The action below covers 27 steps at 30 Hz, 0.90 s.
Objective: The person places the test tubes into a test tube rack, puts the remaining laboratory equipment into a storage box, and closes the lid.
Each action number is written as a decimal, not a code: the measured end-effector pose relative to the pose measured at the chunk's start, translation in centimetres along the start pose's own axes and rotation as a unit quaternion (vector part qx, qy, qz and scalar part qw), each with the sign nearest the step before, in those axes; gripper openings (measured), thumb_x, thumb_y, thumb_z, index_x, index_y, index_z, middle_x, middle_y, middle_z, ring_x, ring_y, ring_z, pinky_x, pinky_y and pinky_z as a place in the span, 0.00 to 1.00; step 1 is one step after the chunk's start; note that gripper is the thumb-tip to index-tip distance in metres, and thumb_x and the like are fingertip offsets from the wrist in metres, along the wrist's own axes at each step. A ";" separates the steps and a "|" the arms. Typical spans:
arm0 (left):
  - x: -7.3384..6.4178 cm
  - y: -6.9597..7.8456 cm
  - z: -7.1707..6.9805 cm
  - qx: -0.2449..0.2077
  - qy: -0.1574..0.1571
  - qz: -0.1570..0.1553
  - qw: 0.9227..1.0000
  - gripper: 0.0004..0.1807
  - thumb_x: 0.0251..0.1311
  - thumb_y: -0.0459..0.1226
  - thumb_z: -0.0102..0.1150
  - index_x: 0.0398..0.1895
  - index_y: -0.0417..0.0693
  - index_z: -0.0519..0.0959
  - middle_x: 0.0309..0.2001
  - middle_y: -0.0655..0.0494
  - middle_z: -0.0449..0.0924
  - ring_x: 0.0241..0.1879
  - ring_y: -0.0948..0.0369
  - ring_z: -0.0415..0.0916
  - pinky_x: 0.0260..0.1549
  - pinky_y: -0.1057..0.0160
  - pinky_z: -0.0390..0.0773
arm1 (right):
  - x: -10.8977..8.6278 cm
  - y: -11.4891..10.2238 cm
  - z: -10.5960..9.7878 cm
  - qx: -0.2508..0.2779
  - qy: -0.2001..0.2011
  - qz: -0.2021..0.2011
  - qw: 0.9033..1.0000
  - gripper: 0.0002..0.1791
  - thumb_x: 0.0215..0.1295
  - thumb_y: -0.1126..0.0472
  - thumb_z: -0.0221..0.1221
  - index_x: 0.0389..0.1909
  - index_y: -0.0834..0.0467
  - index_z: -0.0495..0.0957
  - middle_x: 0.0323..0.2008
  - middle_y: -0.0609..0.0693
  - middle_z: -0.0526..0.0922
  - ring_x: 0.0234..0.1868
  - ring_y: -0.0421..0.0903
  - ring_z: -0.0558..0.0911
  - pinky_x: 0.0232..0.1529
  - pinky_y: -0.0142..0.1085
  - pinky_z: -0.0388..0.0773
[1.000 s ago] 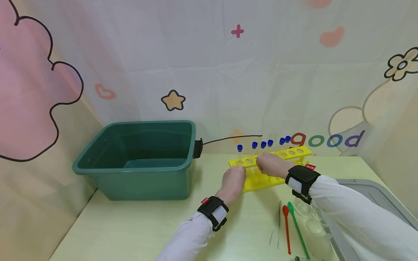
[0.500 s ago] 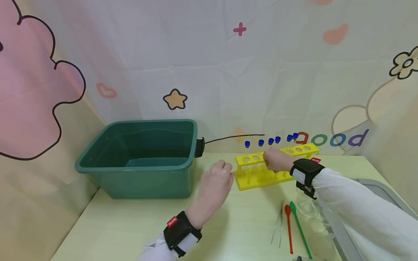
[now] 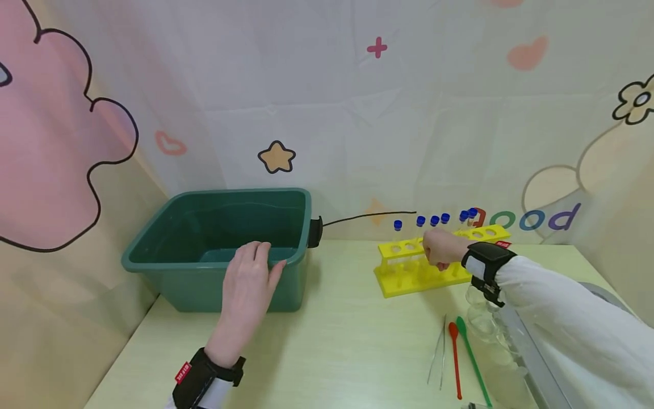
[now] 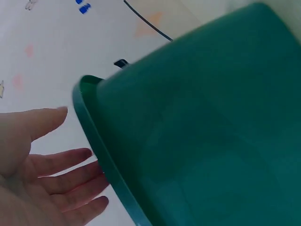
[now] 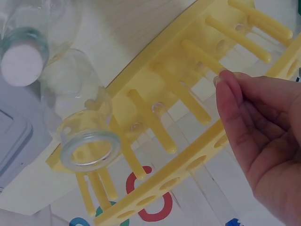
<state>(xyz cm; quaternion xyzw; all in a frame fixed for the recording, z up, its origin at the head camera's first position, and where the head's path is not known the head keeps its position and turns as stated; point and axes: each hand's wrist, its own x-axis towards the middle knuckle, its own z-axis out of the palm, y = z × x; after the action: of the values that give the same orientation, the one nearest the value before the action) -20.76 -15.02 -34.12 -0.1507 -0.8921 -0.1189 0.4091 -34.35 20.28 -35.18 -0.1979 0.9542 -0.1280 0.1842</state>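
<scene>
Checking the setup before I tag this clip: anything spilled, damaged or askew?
No spill or damage stands out. Only the yellow rack looks slightly askew: it sits at an angle to the table's back edge, its right end farther back. The right sleeve partly hides the clear glassware, so I can't vouch for it all.

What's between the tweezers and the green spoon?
The red spoon lies between the tweezers and the green spoon, seen in the head view.
</scene>
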 end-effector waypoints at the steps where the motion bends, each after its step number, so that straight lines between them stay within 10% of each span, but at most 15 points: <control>1: -0.2 -0.4 0.1 0.008 -0.003 -0.001 1.000 0.19 0.45 0.37 0.69 0.34 0.29 0.76 0.32 0.40 0.74 0.34 0.47 0.72 0.36 0.54 0.73 | -0.1 0.1 -0.1 0.000 0.000 -0.001 1.000 0.03 0.54 0.76 0.58 0.29 0.69 0.74 0.20 0.53 0.71 0.17 0.47 0.72 0.23 0.33 0.74; 9: -0.9 -2.2 0.7 0.040 -0.060 0.049 0.996 0.17 0.53 0.42 0.62 0.22 0.35 0.73 0.20 0.45 0.72 0.26 0.46 0.72 0.44 0.46 0.68 | -0.4 1.9 -0.4 0.006 0.013 -0.017 1.000 0.03 0.53 0.77 0.57 0.25 0.68 0.75 0.19 0.52 0.72 0.16 0.46 0.72 0.23 0.34 0.75; 16: -0.6 -3.8 1.3 -0.063 -0.130 0.035 0.989 0.13 0.51 0.41 0.63 0.21 0.48 0.68 0.17 0.64 0.58 0.20 0.60 0.60 0.28 0.59 0.62 | -0.9 3.8 -0.6 0.024 0.032 -0.048 0.998 0.04 0.51 0.77 0.56 0.24 0.67 0.75 0.17 0.51 0.72 0.16 0.45 0.72 0.22 0.34 0.74; 27: -0.8 -3.8 1.7 -0.100 -0.118 0.027 0.988 0.11 0.49 0.41 0.64 0.23 0.48 0.71 0.18 0.65 0.59 0.22 0.61 0.61 0.28 0.60 0.60 | -1.6 6.0 -0.9 0.051 0.044 -0.015 0.998 0.03 0.53 0.76 0.55 0.23 0.68 0.75 0.15 0.51 0.71 0.16 0.46 0.72 0.23 0.35 0.75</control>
<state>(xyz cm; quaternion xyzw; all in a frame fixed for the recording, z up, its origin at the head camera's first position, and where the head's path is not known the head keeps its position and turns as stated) -22.89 -18.13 -36.18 -0.2277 -0.9134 -0.1781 0.2867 -35.31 26.41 -35.82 -0.1968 0.9507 -0.1876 0.1494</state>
